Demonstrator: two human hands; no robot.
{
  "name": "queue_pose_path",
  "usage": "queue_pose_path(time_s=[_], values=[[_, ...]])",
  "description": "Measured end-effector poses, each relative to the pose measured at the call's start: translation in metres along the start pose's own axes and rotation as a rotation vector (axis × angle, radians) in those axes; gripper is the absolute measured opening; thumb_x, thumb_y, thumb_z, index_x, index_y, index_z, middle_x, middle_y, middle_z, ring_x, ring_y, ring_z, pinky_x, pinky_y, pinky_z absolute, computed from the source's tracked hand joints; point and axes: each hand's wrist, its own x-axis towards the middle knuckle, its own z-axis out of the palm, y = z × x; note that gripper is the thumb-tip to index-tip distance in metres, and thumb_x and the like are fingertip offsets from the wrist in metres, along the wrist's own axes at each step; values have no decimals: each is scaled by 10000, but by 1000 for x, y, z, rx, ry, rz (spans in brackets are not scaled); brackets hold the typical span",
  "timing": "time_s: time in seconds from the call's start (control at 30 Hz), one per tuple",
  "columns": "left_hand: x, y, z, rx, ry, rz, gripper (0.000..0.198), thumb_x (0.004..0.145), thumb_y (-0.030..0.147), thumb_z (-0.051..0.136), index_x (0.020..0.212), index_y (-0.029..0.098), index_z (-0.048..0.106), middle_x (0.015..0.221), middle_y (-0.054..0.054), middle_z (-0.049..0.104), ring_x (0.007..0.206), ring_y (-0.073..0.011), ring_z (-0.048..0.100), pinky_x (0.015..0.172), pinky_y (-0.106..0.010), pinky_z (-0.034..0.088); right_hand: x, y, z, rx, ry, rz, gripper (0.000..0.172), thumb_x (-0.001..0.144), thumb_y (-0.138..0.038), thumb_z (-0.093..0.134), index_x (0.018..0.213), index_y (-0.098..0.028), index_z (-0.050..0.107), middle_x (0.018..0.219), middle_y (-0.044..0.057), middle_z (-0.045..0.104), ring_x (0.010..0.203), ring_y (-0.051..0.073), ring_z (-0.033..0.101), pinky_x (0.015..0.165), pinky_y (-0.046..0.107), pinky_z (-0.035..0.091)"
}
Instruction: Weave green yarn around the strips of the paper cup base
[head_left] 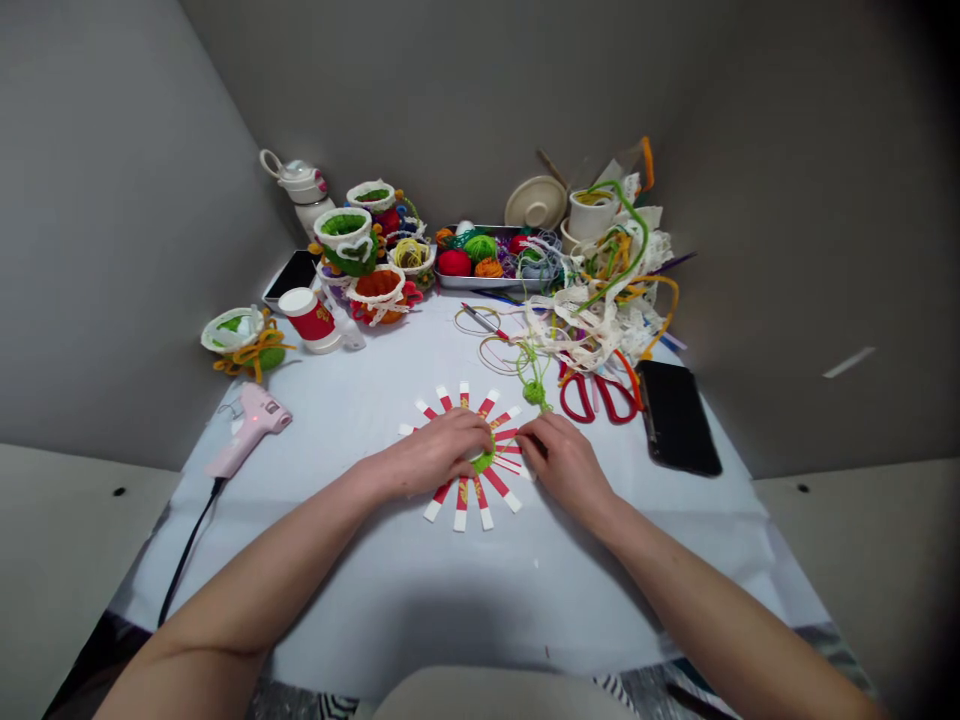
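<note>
A paper cup cut into red-and-white strips (471,498) lies fanned out flat on the white table (420,590). My left hand (439,450) rests curled over its middle, pressing on green yarn (484,460) wound around the base. My right hand (561,460) pinches the green yarn strand (534,385) at the right side of the fan, fingers closed together. The strand runs up to a knotted green bundle beside the red scissors (596,395).
A pink glue gun (251,422) with a black cord lies at the left. A black phone (679,415) lies at the right. Yarn-wrapped cups (360,250), a tray of yarn balls (487,255) and tangled lace and pipe cleaners (607,290) crowd the back. An uncut red cup (309,318) stands left.
</note>
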Motion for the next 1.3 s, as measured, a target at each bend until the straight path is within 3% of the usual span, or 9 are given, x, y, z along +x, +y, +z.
queue_pose_path(time_s=[0.17, 0.33, 0.57, 0.7, 0.77, 1.1, 1.3], values=[[-3, 4, 1, -23, 28, -41, 350, 937, 129, 695, 1258, 217, 586, 1423, -132, 530, 1345, -281, 503, 1140, -468, 453, -5, 0, 2, 37, 27, 17, 145, 991, -192, 572, 881, -210, 665, 837, 51, 653, 823, 225, 620, 751, 344, 479], [-4, 3, 1, 29, 56, -102, 339, 913, 201, 746, 1234, 231, 642, 1259, -107, 572, 1215, -284, 534, 1058, -462, 488, -4, -4, -3, 63, 26, -9, 155, 984, -169, 573, 868, -214, 666, 816, 43, 643, 801, 215, 620, 733, 340, 491], [-6, -3, -8, 112, -72, -14, 457, 902, -28, 560, 1209, 288, 679, 1429, -27, 624, 1323, -286, 489, 1107, -505, 360, -27, -19, -15, 125, -8, -163, 133, 1029, -175, 567, 989, -197, 692, 889, 67, 665, 836, 208, 624, 751, 340, 537], [-4, 4, -4, 84, -36, -52, 186, 956, 183, 682, 1128, 254, 691, 1370, -49, 651, 1284, -285, 528, 1108, -492, 342, -42, -24, -15, 87, -30, -164, 149, 1031, -154, 551, 986, -199, 686, 896, 72, 671, 834, 208, 622, 748, 349, 548], [-1, 8, 2, 86, 2, -98, 156, 925, 286, 759, 1051, 232, 684, 1290, -56, 671, 1235, -287, 541, 1087, -486, 351, -49, -25, -16, 73, -36, -164, 160, 1032, -148, 541, 989, -200, 686, 898, 74, 676, 832, 210, 623, 749, 359, 553], [4, 9, 10, 98, 10, -152, 164, 908, 205, 767, 1007, 219, 636, 1256, -47, 649, 1204, -289, 529, 1020, -455, 352, -85, -37, -19, 15, -17, -236, 198, 1029, -101, 508, 1055, -198, 679, 903, 87, 679, 804, 207, 611, 698, 342, 542], [4, 13, 7, 93, -6, -174, 183, 896, 203, 786, 996, 216, 634, 1263, -40, 648, 1215, -292, 522, 1024, -457, 347, -84, -38, -19, -33, 0, -199, 196, 1041, -120, 497, 1000, -188, 676, 878, 84, 663, 794, 210, 598, 698, 345, 524]])
